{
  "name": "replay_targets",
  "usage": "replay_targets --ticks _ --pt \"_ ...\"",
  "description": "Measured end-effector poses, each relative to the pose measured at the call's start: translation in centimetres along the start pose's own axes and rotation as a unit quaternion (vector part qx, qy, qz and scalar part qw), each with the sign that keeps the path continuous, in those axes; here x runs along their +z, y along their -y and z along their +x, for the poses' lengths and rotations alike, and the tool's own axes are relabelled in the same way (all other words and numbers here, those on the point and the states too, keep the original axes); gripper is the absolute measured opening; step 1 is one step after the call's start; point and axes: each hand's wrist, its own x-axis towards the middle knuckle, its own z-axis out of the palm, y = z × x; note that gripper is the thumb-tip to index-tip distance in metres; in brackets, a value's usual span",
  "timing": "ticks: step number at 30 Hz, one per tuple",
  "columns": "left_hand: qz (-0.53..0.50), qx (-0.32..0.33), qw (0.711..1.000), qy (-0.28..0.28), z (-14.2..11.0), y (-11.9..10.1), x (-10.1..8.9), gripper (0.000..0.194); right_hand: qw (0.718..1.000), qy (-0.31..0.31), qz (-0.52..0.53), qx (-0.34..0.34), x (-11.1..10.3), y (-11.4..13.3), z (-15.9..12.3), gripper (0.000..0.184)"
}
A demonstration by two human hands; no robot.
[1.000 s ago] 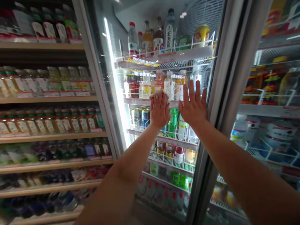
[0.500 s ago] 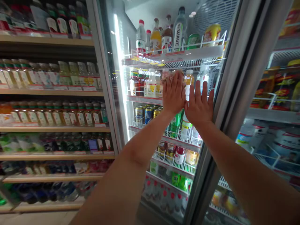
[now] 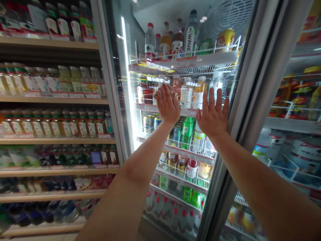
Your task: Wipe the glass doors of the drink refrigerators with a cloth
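Note:
My left hand [image 3: 168,107] presses a crumpled, light-coloured cloth [image 3: 157,95] against the glass door [image 3: 233,134] of a lit drinks fridge. Its fingers point upward, and the cloth shows around their tips; the rest is hidden under the hand. To the right, my right hand [image 3: 213,115] lies flat on the same glass near the metal frame. Its fingers are spread, and it holds nothing. Through the pane, juice bottles [image 3: 187,92] show between the two hands, and a green bottle [image 3: 188,129] stands lower down.
Wooden store shelves [image 3: 55,140] full of bottled drinks stand on the left. Inside the fridge, wire racks [image 3: 193,154] hold cans and bottles. A second glass-fronted section with large bottles [image 3: 304,150] is on the right, past the metal uprights.
My left hand has slid leftward across the glass with the cloth, away from my right hand, uncovering bottles behind the pane. The right hand stays in place.

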Motion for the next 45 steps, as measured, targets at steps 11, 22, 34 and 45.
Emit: replay_targets --ticks 11,22,34,45 --pt "-0.011 -0.012 1.0 -0.011 6.8 0.1 1.1 0.062 1.0 -0.006 -0.009 -0.003 0.1 0.0 0.0 0.07" --pt "-0.001 0.295 0.939 0.175 0.8 -0.6 -2.0 0.058 1.0 -0.003 0.007 0.003 -0.1 0.1 0.0 0.069" --pt "-0.056 0.302 0.904 0.298 2.4 2.1 -3.0 0.065 1.0 -0.002 -0.026 -0.004 0.4 -0.1 0.0 0.067" --pt "0.023 -0.047 0.997 -0.06 -0.2 5.6 -1.2 0.069 0.999 -0.005 -0.034 -0.003 0.3 0.0 0.0 0.065"
